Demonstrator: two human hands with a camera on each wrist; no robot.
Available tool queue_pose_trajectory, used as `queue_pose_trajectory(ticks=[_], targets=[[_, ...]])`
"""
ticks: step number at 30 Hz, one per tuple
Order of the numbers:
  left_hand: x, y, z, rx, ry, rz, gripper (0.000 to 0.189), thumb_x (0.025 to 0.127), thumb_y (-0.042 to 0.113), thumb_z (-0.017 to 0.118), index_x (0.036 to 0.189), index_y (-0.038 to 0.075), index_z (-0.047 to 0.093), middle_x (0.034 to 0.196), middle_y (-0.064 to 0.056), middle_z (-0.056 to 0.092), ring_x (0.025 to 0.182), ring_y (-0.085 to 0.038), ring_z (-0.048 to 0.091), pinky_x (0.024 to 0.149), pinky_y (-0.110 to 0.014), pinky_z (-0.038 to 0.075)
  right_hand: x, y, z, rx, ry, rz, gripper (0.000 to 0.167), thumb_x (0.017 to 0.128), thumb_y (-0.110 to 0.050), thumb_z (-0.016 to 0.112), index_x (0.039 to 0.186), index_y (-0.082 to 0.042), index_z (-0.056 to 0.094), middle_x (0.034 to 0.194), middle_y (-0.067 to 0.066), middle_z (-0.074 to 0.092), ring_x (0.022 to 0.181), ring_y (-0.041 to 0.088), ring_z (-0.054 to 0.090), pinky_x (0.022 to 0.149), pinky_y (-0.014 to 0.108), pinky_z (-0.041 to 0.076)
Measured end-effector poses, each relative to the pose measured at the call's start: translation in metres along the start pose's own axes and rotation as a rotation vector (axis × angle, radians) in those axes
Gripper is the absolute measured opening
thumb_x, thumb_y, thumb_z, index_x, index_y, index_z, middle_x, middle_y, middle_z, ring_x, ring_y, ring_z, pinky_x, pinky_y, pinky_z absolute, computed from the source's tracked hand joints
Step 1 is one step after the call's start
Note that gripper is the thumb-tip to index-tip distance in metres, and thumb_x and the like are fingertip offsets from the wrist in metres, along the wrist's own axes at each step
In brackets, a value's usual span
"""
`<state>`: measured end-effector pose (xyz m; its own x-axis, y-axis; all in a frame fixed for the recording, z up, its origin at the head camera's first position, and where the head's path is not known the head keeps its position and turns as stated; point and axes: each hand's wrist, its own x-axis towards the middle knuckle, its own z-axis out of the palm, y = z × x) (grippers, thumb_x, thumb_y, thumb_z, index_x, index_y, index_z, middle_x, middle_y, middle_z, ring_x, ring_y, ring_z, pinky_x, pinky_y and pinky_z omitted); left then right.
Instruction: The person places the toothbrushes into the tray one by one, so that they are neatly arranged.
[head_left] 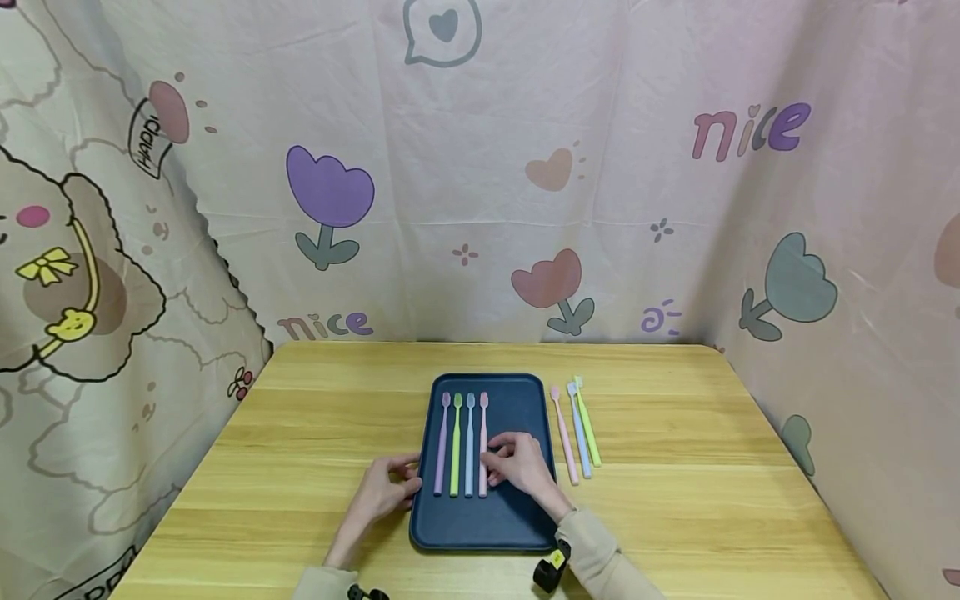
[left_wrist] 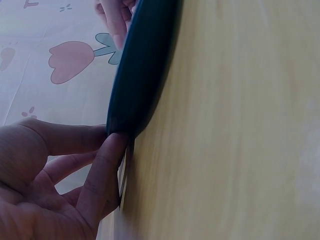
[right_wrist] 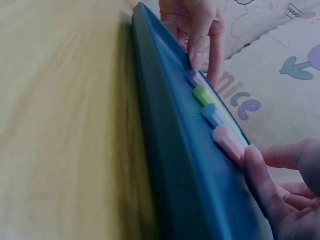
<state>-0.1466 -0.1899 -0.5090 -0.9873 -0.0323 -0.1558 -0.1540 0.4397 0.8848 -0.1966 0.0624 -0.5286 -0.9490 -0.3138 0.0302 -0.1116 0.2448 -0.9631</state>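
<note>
1. From my head feed, I have the right hand (head_left: 519,462) over the dark blue tray (head_left: 487,529), its grip narrow, pinching the handle of the pink toothbrush (head_left: 483,425).
2. My right wrist feed shows that grip close up: fingertips on the pink handle, whose rounded end points back along the tray.
3. I have the left hand (head_left: 386,487) at the tray's left side, its grip also narrow, with thumb and finger holding the raised rim. In my left wrist feed the fingertips meet the tray near a corner.
4. The pink toothbrush lies inside the tray as the rightmost of four. To its left I count the blue toothbrush (head_left: 470,442), the green toothbrush (head_left: 456,442) and the purple toothbrush (head_left: 442,442), all roughly parallel, slightly apart, heads toward the far end.
5. Just right of the tray, on the wooden desk (head_left: 315,417), I see three more: the loose pink toothbrush (head_left: 565,437), the loose blue toothbrush (head_left: 580,433) and the loose green toothbrush (head_left: 589,425). They lie at a slant; the blue and green heads are close together, and I cannot tell whether they touch.
6. Behind the desk I see a pale printed cloth (head_left: 465,183) with tulips and hearts.
</note>
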Motion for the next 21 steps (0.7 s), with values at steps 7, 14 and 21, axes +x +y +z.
queue_pose_trajectory(ticks=[7, 14, 21], targets=[[0.0, 0.0, 0.001, 0.001, -0.006, 0.003, 0.043, 0.086, -0.005, 0.07, 0.129, -0.003, 0.066, 0.089, -0.011, 0.064, 0.07, -0.015, 0.061, 0.057, -0.031, 0.06, -0.005, 0.005, -0.029, 0.033, 0.187, -0.015, 0.026, 0.092, -0.003, 0.07, 0.111, 0.014, 0.064, 0.078, 0.032, 0.068, 0.048, 0.008, 0.061, 0.047, 0.03, 0.057], [-0.001, 0.0, 0.0, -0.002, -0.012, 0.02, 0.042, 0.085, -0.006, 0.069, 0.127, -0.005, 0.066, 0.088, -0.01, 0.064, 0.069, -0.015, 0.06, 0.055, -0.029, 0.058, -0.014, 0.02, -0.092, 0.05, 0.467, 0.025, 0.026, 0.091, -0.001, 0.07, 0.111, 0.015, 0.065, 0.079, 0.024, 0.068, 0.052, 0.009, 0.06, 0.048, 0.023, 0.053], [-0.001, 0.0, -0.001, -0.009, -0.016, 0.036, 0.043, 0.085, -0.005, 0.069, 0.127, -0.008, 0.064, 0.088, -0.011, 0.065, 0.069, -0.015, 0.061, 0.055, -0.029, 0.058, -0.019, 0.042, -0.127, -0.095, 0.546, 0.029, 0.025, 0.088, -0.003, 0.073, 0.109, 0.008, 0.07, 0.081, 0.013, 0.068, 0.057, 0.004, 0.06, 0.052, 0.017, 0.051]])
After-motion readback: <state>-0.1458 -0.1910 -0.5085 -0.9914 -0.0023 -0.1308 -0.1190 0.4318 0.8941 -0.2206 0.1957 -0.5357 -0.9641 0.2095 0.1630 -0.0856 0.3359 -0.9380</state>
